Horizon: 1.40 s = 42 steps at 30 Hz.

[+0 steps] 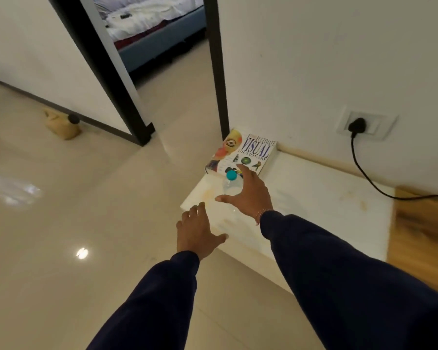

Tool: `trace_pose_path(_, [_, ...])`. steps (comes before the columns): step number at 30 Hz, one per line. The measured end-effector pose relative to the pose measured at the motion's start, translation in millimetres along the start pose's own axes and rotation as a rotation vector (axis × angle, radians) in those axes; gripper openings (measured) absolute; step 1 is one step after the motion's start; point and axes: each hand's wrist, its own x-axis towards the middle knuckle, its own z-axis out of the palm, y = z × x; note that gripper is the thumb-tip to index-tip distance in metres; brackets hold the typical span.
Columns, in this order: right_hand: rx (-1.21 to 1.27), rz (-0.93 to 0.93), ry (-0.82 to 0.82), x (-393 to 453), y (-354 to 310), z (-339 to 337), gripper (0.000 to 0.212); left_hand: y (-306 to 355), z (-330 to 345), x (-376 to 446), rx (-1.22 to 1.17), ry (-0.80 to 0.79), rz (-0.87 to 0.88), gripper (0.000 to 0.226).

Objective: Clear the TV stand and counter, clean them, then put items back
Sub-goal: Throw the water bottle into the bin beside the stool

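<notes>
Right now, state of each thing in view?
Clear plastic bottle with teal cap: upright on white stand, capped.
Visual dictionary book: closed, flat, against wall.
Black plug: in white wall socket.
Right hand: open, fingers spread at bottle.
Left hand: open, holds nothing.
Black-framed door: open.

just the one view here, worn on your head, wide-angle, tilted forward and down over both your arms. it sits close above the white counter (314, 198) at the right, with the wall (339, 59) behind it, and faces a doorway (167, 79) further off. edges bend a bit from the lens. no second view to overlap with.
</notes>
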Motion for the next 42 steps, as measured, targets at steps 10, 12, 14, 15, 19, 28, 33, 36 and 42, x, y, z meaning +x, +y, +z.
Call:
trace_pose_path(10, [0.063,0.060,0.048,-48.1,14.9,-37.1,0.077,17.1,-30.8,-22.8,-0.027,-0.026,0.089,0.108])
trace_pose_path(12, [0.086,0.079,0.065,-75.8,28.6,-71.6,0.072,47.4,-33.7,-38.0,-0.013,-0.063,0.161,0.111])
trace_pose_path(14, [0.094,0.115,0.091,-109.1,42.5,-114.5,0.067,88.0,-40.3,-57.9,0.018,-0.097,0.271,0.113])
trace_pose_path(15, [0.095,0.132,0.104,-126.8,50.8,-137.5,0.066,110.2,-44.2,-68.9,0.025,-0.120,0.333,0.113])
trace_pose_path(19, [0.097,0.212,0.211,-209.8,91.5,-241.0,0.063,210.2,-59.6,-113.8,0.034,-0.197,0.567,0.113])
trace_pose_path(28, [0.036,0.319,0.402,-441.2,178.5,-464.1,0.063,473.3,-111.4,-274.8,0.163,-0.241,0.920,0.110])
trace_pose_path(33, [-0.011,0.382,0.537,-589.0,227.8,-585.0,0.061,615.9,-132.4,-402.3,0.212,-0.237,1.088,0.107])
trace_pose_path(36, [-0.032,0.421,0.627,-685.3,259.6,-653.5,0.066,694.6,-133.4,-480.7,0.209,-0.266,1.167,0.112])
trace_pose_path(42, [-0.093,0.521,0.807,-860.6,322.6,-760.3,0.070,836.4,-114.3,-621.0,0.270,-0.314,1.278,0.124])
